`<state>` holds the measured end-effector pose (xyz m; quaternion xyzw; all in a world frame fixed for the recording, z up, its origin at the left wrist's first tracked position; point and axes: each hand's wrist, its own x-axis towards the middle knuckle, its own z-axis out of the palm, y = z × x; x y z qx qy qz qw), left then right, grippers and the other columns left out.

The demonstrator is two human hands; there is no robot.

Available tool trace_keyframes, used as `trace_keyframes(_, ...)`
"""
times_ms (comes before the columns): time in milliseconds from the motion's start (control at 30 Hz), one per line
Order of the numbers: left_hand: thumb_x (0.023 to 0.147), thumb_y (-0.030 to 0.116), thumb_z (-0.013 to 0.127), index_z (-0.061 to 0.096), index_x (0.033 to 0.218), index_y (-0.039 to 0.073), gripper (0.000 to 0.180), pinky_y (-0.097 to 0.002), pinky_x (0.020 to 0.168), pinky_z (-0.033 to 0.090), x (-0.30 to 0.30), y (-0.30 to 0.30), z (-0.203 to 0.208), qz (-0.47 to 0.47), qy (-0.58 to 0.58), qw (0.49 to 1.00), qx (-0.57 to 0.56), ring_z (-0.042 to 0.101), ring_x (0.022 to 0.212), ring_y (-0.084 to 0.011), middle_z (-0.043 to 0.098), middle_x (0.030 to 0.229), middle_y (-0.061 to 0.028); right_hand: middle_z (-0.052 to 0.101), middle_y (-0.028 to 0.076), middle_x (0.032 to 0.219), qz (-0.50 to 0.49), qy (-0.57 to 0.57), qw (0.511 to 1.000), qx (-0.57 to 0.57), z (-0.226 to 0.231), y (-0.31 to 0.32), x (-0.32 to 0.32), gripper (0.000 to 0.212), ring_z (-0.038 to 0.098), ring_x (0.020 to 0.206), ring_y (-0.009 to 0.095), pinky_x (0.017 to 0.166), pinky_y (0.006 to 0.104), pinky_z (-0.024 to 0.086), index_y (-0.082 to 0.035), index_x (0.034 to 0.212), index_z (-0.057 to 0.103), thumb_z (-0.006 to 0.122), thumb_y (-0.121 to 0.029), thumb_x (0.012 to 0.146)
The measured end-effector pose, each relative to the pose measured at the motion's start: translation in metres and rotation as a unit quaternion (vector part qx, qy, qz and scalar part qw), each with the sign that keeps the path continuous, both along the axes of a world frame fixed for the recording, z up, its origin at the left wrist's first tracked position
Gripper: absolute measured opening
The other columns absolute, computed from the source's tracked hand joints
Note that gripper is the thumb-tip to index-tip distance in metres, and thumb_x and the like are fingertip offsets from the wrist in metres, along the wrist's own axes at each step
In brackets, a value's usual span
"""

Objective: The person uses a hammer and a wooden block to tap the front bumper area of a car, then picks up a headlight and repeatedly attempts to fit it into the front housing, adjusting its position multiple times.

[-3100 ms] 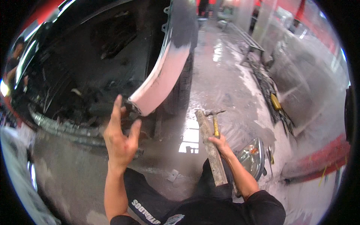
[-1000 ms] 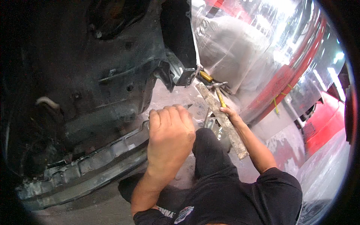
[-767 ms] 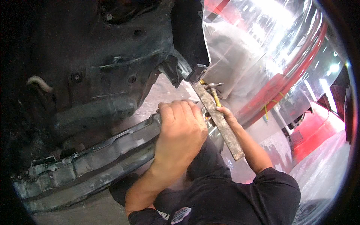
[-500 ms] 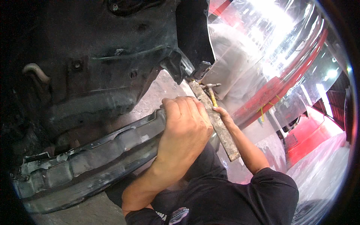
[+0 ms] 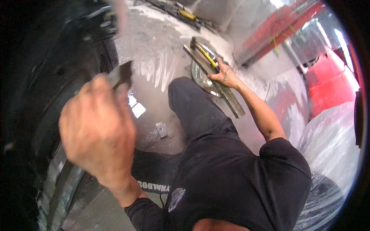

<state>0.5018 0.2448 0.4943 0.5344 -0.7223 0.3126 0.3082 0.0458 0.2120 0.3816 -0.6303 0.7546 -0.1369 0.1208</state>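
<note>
Hammer (image 5: pixel 206 55) and bar (image 5: pixel 234 104) in the right hand (image 5: pixel 226 75)

Right fingers wrap both together, over the headlight (image 5: pixel 199 77) on the floor. Left hand (image 5: pixel 98 127), blurred and curled, is raised before the dark car (image 5: pixel 38 88) beside a flat grey piece (image 5: pixel 124 73); whether it grips that, I cannot tell.

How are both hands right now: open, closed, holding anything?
Left hand: curled by a metal piece; blur hides whether it grips it.
Right hand: closed, holding a hammer and a bar.
</note>
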Motion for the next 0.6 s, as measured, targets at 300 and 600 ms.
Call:
trace_keyframes(300, 0.101, 0.017, 0.069, 0.074, 0.118, -0.003, 0.027, -0.0429, 0.089, 0.057, -0.018, 0.028, -0.004, 0.017, 0.026, 0.999, 0.016, 0.073, 0.097, -0.0322, 0.076, 0.110, -0.0175, 0.063, 0.028, 0.132, 0.045, 0.018, 0.998, 0.051, -0.218, 0.059, -0.076, 0.070, 0.064, 0.117, 0.049, 0.098, 0.0519, 0.051, -0.006, 0.146, 0.038, 0.074, -0.033, 0.093)
trace_keyframes(600, 0.101, 0.025, 0.071, 0.077, 0.103, -0.004, 0.030, -0.0332, 0.067, 0.055, -0.024, -0.005, -0.016, 0.015, 0.033, 0.999, -0.031, 0.070, 0.075, -0.0212, 0.076, 0.092, -0.0148, 0.056, 0.027, 0.124, -0.055, 0.021, 0.986, 0.156, -0.376, 0.038, -0.081, 0.059, 0.067, 0.104, 0.045, 0.079, 0.0546, 0.058, -0.015, 0.148, 0.043, 0.068, -0.025, 0.095)
